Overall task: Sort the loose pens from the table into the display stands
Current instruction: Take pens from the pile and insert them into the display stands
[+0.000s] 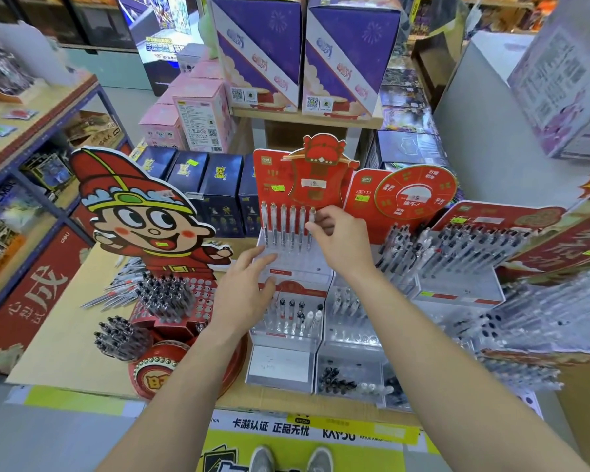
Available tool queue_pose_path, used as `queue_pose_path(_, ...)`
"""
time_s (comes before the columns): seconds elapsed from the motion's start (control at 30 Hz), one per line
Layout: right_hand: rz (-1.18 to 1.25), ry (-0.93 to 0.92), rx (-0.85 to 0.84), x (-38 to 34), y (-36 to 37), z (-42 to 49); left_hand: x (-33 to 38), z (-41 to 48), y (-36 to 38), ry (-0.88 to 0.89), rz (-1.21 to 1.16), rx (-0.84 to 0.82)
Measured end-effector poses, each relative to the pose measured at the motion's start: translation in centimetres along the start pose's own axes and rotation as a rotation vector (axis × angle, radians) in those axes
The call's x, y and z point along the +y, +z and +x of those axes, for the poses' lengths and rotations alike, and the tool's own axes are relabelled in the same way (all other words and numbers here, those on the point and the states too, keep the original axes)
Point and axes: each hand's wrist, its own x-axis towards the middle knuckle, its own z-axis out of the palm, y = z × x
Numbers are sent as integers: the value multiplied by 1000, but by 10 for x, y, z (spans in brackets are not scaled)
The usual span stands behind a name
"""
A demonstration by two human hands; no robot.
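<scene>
A white tiered display stand (288, 264) with a red backboard stands in the middle of the table. Several clear pens (283, 226) stand upright in its back row. My right hand (338, 238) pinches the rightmost pen (311, 226) of that row near its top. My left hand (244, 289) rests with straight fingers on the stand's middle step. A heap of loose silver pens (116, 291) lies on the table at the left, behind the red cartoon stand (171, 301), which holds dark-capped pens.
More filled pen stands (457, 253) crowd the right side, with another clear stand (351, 308) beside the middle one. Dark blue boxes (205, 189) and pink boxes (188, 120) line the back. A shelf unit (31, 137) stands at the left. The table's front edge (286, 403) is near my feet.
</scene>
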Motion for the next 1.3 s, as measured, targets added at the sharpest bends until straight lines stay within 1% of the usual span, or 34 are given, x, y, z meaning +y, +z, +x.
queue_pose_path(0.27,8,26,-25,3,-1,1,4,-1,-2,-27,-13,-16)
queue_pose_path(0.5,-16,107,-9,0,3,-13,13,5,-20,-67,16,-117)
queue_pose_path(0.6,-207,69,-13,-12,1,-29,17,7,-45,-41,26,-131)
queue_pose_path(0.73,-419,-1,-157,-47,14,-52,3,-2,-87,20,65,-127)
queue_pose_path(0.83,-521,-24,-213,-83,42,-68,-29,-18,-122,83,105,-120)
queue_pose_path(0.97,-623,-52,-218,-136,99,-91,-98,-41,-174,121,152,-121)
queue_pose_path(1.03,-657,-34,-201,-163,132,-104,-140,-52,-200,120,180,-160)
queue_pose_path(1.1,-671,-6,-184,-186,160,-115,-177,-60,-222,112,198,-198)
queue_pose_path(1.17,-667,19,-203,-220,199,-131,-224,-73,-251,64,253,-256)
queue_pose_path(1.3,-688,-11,-239,-268,268,-143,-306,-80,-287,-32,344,-338)
